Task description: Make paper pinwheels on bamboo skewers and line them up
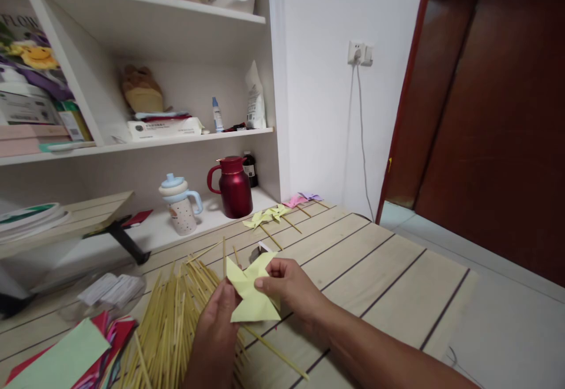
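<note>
A pale yellow paper pinwheel (253, 303) is between my two hands, its folded points spread out. My left hand (219, 312) grips its left side with thumb and fingers. On the right, my right hand (291, 289) pinches the paper, thumb on its face near the middle. A thin stick (224, 253) rises behind my left hand; whether that hand touches it I cannot tell. Just beyond the pinwheel lies a dark round object with a white edge (259, 250), partly hidden. Left of my hands a heap of thin yellow sticks (170, 318) covers the table, and one loose stick (282, 353) lies below the pinwheel.
Finished pinwheels on sticks, yellow (276, 211), pink (295, 200) and purple (310, 196), lie at the table's back edge. Behind stand a red jug (235, 189) and a spotted cup (182, 209). Coloured paper sheets (66, 356) are stacked at front left, near clear plastic packaging (110, 292).
</note>
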A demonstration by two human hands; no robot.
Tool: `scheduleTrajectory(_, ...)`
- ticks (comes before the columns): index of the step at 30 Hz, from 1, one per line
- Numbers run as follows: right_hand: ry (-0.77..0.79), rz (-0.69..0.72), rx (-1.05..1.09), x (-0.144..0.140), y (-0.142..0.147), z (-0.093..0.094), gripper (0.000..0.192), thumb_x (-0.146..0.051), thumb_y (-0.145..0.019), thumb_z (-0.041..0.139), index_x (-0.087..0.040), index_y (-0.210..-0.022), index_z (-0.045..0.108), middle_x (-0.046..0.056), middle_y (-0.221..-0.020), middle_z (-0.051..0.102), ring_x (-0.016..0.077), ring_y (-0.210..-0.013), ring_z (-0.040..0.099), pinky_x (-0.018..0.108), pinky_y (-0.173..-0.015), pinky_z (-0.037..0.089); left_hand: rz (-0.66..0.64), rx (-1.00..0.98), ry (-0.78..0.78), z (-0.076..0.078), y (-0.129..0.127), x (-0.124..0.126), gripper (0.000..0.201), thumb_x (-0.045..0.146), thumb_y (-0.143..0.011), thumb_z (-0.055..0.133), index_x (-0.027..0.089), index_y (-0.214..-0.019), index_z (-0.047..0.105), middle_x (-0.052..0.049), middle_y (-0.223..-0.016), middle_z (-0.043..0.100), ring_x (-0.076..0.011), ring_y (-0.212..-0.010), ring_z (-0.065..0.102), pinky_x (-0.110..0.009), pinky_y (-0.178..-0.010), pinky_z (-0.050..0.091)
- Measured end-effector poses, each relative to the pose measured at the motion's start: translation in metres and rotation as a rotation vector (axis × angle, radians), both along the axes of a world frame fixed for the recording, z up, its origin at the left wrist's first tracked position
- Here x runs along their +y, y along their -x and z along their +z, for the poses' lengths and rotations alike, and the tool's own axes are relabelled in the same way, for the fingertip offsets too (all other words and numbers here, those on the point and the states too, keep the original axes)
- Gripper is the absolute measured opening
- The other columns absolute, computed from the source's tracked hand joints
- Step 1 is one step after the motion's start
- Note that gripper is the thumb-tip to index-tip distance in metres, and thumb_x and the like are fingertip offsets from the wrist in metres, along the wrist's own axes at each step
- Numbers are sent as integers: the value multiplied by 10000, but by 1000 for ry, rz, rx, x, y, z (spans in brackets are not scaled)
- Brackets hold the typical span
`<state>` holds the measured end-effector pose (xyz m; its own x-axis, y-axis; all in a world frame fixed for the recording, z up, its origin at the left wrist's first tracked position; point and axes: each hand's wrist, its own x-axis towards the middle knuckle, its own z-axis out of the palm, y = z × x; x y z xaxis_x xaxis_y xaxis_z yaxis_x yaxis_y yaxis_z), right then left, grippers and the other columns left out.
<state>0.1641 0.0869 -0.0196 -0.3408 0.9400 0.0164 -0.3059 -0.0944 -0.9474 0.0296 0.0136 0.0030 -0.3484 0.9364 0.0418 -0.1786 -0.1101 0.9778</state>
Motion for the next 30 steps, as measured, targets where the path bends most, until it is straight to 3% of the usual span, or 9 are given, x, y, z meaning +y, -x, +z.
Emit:
scheduleTrajectory(5, -50, 0, -18, -2, 1, 1, 209, -243, -583, 790, -139, -652, 623, -38, -583, 565, 88, -515, 465, 232, -524, 356, -90, -143, 114, -10, -9, 8, 458, 349, -596, 855, 139, -986, 739, -110, -991, 781, -289, -1038, 695, -369, -928, 525)
scheduleTrajectory(10, -88, 19, -33, -1, 1, 0, 206, -241, -594, 783, -152, -639, 602, -53, -578, 526, 78, -509, 424, 222, -506, 315, -53, -131, 184, -10, -7, 7, 491, 330, -611, 849, 120, -1035, 720, -110, -939, 784, -263, -859, 734, -322, -728, 566)
scheduleTrajectory(18, -127, 68, -74, -2, 1, -2, 248, -251, -608, 771, -172, -603, 536, -65, -567, 474, 77, -517, 386, 221, -502, 288, -34, -55, 219, -5, -6, 2, 434, 375, -567, 864, 105, -884, 744, -88, -802, 778, -213, -633, 701, -299, -607, 529)
scheduleTrajectory(26, -142, 55, -112, -4, 2, 1, 342, -310, -599, 790, -192, -570, 470, -75, -572, 404, 78, -527, 334, 234, -510, 248, 4, 31, 213, -1, -7, 1, 318, 392, -570, 846, 123, -677, 714, -65, -689, 749, -182, -539, 647, -286, -545, 488)
scheduleTrajectory(30, -227, 39, -104, -3, 1, 0, 339, -417, -689, 772, -184, -651, 529, -60, -610, 431, 101, -567, 372, 243, -545, 285, -16, -106, 243, 6, -7, 0, 322, 376, -551, 844, 144, -744, 732, -69, -712, 753, -227, -633, 692, -309, -585, 518)
